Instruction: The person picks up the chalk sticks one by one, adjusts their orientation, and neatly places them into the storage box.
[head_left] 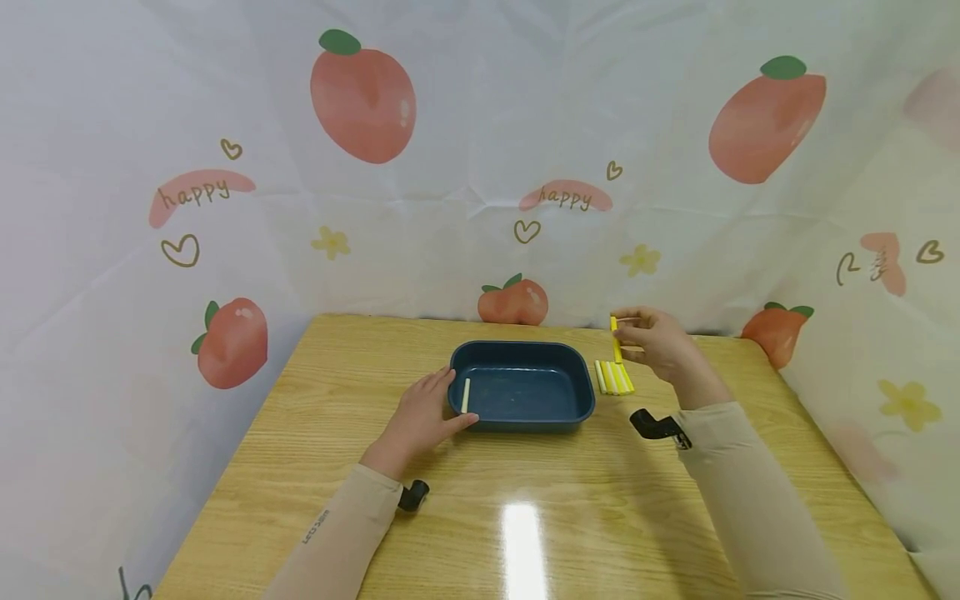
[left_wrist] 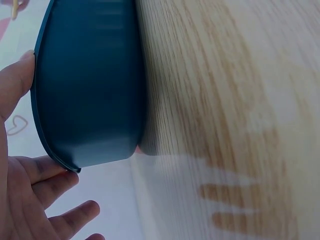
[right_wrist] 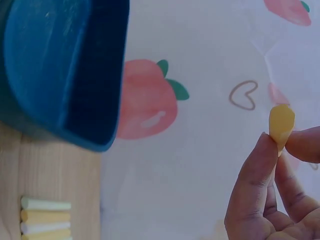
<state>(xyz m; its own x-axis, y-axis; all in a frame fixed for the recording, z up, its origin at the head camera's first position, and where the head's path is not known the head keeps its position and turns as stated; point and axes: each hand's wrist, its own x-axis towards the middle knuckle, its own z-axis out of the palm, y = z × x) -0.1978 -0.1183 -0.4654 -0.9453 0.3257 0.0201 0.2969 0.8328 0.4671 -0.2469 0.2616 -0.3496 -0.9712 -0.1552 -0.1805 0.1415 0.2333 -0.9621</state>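
Note:
A dark blue rectangular basin (head_left: 525, 426) stands on the table, with one whitish chalk stick (head_left: 466, 395) leaning inside its left end. My left hand (head_left: 420, 417) holds the basin's near left corner, thumb on the front rim and fingers at the left end. In the left wrist view, the outer fingers (left_wrist: 75, 220) spread away from the wall. Right of the basin, my right hand (head_left: 656, 340) pinches a yellow chalk stick (head_left: 616, 337) between thumb and fingertips, above a row of chalk sticks (head_left: 615, 379). That stick appears end-on in the right wrist view.
The row of white and yellow chalk lies side by side close to the basin's right end. Behind the wooden table (head_left: 360, 350) hangs a white curtain (head_left: 427, 242) printed with fruit, also along both sides. A black wrist mount (head_left: 652, 425) juts from the right sleeve.

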